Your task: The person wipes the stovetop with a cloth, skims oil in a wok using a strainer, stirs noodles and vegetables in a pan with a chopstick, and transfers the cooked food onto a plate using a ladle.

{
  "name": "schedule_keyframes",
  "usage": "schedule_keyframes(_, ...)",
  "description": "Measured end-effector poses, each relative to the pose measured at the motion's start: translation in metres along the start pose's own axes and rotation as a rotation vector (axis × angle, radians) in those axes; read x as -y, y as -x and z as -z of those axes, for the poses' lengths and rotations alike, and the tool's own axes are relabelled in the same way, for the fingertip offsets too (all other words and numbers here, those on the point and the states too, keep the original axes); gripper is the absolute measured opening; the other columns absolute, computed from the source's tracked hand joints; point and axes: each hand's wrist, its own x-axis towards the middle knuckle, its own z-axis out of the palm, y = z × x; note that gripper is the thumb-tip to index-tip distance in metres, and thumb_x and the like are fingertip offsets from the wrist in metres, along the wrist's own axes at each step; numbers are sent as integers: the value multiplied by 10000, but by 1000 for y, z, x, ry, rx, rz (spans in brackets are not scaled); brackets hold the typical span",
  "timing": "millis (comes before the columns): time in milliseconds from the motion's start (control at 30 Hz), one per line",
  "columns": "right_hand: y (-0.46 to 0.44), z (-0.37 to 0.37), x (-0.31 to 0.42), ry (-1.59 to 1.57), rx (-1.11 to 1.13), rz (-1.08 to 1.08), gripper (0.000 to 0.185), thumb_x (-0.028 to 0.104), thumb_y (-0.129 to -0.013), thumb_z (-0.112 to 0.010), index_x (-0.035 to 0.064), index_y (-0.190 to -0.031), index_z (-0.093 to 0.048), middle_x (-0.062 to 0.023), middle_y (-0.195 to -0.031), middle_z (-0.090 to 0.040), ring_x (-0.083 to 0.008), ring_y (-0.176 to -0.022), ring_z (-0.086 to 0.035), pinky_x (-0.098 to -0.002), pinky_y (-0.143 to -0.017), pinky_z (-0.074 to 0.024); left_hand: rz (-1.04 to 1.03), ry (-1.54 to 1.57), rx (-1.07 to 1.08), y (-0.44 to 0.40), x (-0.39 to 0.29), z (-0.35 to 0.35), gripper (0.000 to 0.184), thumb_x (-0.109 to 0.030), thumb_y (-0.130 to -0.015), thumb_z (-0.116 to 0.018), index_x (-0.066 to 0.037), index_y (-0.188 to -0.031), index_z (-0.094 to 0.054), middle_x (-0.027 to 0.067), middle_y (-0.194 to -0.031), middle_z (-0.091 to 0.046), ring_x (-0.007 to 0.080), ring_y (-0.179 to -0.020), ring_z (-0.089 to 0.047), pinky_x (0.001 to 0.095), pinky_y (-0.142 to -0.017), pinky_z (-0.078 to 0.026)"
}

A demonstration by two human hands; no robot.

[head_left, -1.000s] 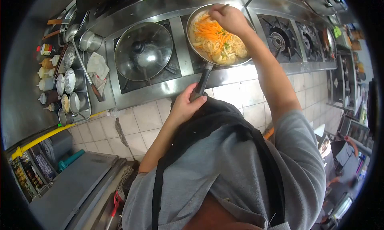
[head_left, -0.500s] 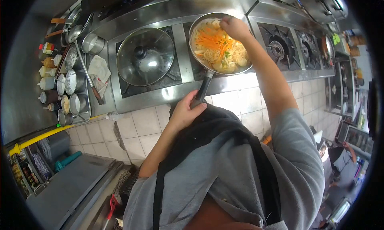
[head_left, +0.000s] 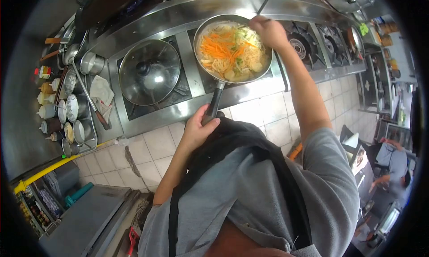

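My left hand (head_left: 199,128) is wrapped round the black handle (head_left: 216,100) of a frying pan (head_left: 197,51), which sits on a stove burner. Noodles (head_left: 223,65), orange carrot strips (head_left: 215,48), pale green shreds (head_left: 246,37) and round pale pieces lie in the pan. Over the pan's far right rim, my right hand (head_left: 271,33) is closed on a thin utensil (head_left: 243,26), its working end down among the food; its kind is hard to make out. A wok or pan under a glass lid (head_left: 149,72) stands on the burner to the left.
Squeeze bottles (head_left: 46,99), metal tubs (head_left: 77,108) and a long-handled ladle (head_left: 91,100) crowd the left counter, beside a folded cloth (head_left: 102,89). More burners (head_left: 297,47) lie to the right. Another person (head_left: 393,158) is at the far right.
The view has shifted, so the stove sits further left. My right hand has moved slightly right relative to the pan, and green shreds show more beside the carrots. My left hand keeps the handle.
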Motion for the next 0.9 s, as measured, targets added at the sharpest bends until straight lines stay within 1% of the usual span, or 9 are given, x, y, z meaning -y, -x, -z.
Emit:
schedule_keyframes(233, 28, -21, -4, 173, 130, 131, 317, 394, -954, -505, 174, -972, -732, -155, -913, -722, -379, -850, -686, -474, -781, -557, 11, -10, 1, 0, -9, -2, 595, -169, -924, -713, -4, -1429, -446, -17, -851, -579, 58, -707, -523, 225, -622, -429)
schedule_keyframes(300, 18, -7, -2, 169, 123, -61, 410, 421, -955, -481, 112, -869, -738, -186, -858, -709, -389, -840, -683, -473, -787, -555, -2, -46, 9, -1, -2, 0, 595, -169, -924, -714, -6, -1430, -446, -18, -850, -578, 58, -705, -522, 226, -621, -428)
schedule_keyframes(533, 32, -6, 24, 457, 314, -66, 318, 314, -918, -507, 123, -1069, -712, -168, -917, -730, -357, -862, -704, -481, -792, -558, -28, -65, 22, -3, -2, 1, 582, -173, -922, -715, -20, -1424, -463, -27, -833, -576, 58, -698, -521, 230, -620, -427)
schedule_keyframes(567, 42, -10, 35, 347, 343, 130, 321, 321, -917, -510, 106, -1024, -724, -179, -888, -724, -369, -857, -701, -482, -791, -557, -31, -68, 26, -4, -3, 2, 582, -173, -922, -715, -20, -1424, -463, -27, -833, -576, 58, -698, -521, 230, -620, -427)
schedule_keyframes(633, 35, -9, 43, 271, 331, 113, 334, 320, -911, -507, 82, -957, -736, -194, -865, -719, -384, -850, -697, -486, -791, -555, 10, -79, 0, -2, -4, 2, 579, -210, -895, -735, 25, -1372, -508, 77, -1148, -650, 139, -1059, -598, 281, -929, -471)
schedule_keyframes(733, 21, 20, 48, 315, 181, 34, 347, 300, -894, -507, 41, -904, -738, -200, -891, -726, -379, -858, -702, -483, -800, -554, 8, -89, 6, -1, -6, 3, 575, -213, -898, -734, 21, -1372, -507, 78, -1162, -643, 140, -1067, -595, 280, -936, -467)
schedule_keyframes(767, 21, 22, 48, 318, 179, 32, 347, 300, -894, -507, 41, -904, -738, -200, -891, -726, -379, -858, -702, -483, -800, -554, 6, -88, 9, -2, -6, 2, 575, -213, -898, -734, 21, -1372, -507, 78, -1162, -643, 140, -1067, -595, 280, -936, -467)
schedule_keyframes(833, 21, 24, 46, 463, 299, -60, 334, 283, -881, -518, 43, -920, -746, -190, -917, -734, -353, -881, -713, -463, -817, -556, -48, -93, 16, -3, -4, 1, 550, -171, -928, -707, -35, -1411, -481, -31, -839, -591, 53, -704, -524, 228, -621, -428)
schedule_keyframes(900, 28, -4, 42, 395, 330, -80, 354, 302, -898, -505, 60, -963, -755, -200, -961, -733, -345, -904, -714, -451, -851, -554, -48, -91, 16, -2, -6, 0, 545, -168, -928, -708, -37, -1408, -484, -31, -843, -593, 53, -709, -526, 227, -625, -428)
